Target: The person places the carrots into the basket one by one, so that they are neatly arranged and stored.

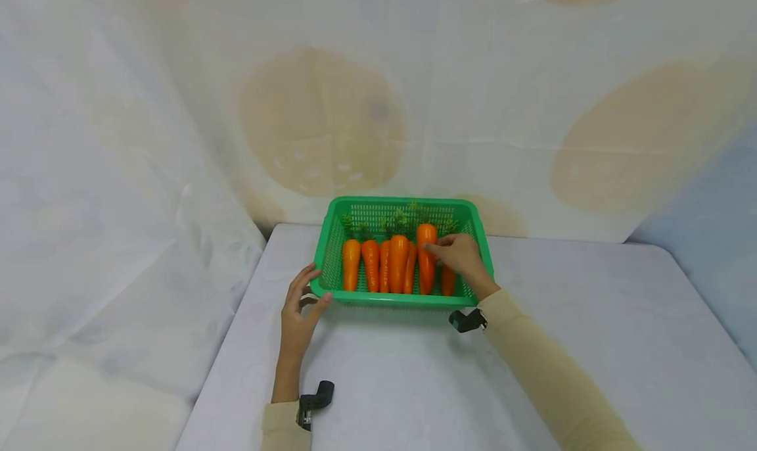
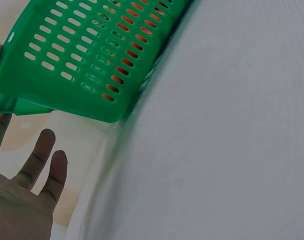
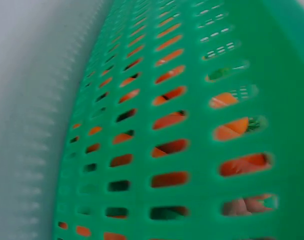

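A green plastic basket [image 1: 396,300] with slotted walls stands at the back of the table. Inside lie several orange carrots [image 1: 398,263] side by side, thick ends toward the back, with green tops behind them. My right hand [image 1: 463,254] reaches over the basket's right side and pinches a large carrot [image 1: 426,267] that sits a little farther back than the others. Another carrot [image 1: 448,281] is partly covered by this hand. At the front left corner, my left hand [image 1: 300,316] holds the basket rim between thumb and fingers. Two of its fingers [image 2: 39,157] extend free below the rim.
A pale cloth covers the table [image 1: 390,379]. Right behind the basket hangs a light curtain [image 1: 473,122] with tan round prints, and more cloth drapes along the left side. Each wrist wears a black camera [image 1: 316,398].
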Action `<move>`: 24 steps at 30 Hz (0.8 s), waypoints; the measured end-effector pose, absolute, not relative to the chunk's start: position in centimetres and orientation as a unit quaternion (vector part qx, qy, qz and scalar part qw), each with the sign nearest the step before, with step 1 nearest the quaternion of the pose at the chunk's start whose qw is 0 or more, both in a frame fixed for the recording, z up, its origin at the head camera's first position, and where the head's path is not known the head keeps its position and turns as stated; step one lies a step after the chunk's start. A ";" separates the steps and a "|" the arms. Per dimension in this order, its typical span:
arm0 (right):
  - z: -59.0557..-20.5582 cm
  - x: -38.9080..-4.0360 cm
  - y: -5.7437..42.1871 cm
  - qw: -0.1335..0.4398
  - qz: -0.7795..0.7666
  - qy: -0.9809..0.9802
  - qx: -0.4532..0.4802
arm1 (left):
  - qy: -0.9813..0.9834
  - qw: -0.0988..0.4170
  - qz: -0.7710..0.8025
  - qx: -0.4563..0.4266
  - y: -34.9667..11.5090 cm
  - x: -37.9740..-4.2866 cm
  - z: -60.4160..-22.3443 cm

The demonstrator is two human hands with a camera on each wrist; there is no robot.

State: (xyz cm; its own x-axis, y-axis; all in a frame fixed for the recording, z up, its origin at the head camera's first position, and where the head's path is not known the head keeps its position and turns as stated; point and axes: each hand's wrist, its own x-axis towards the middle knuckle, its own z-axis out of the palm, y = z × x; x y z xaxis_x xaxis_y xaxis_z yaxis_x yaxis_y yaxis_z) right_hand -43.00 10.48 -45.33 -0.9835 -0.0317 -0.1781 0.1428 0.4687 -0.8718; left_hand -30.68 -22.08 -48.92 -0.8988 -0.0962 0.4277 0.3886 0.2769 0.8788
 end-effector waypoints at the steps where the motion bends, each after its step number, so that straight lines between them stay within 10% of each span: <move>1: -45.5 -43.0 10.4 0.087 -0.513 0.853 0.034 | -0.772 0.203 -0.594 -0.094 -22.1 -30.7 -48.9; 24: -45.3 -41.2 11.4 0.072 -0.499 0.863 -0.016 | -0.799 0.215 -0.555 -0.087 -23.4 -30.8 -49.6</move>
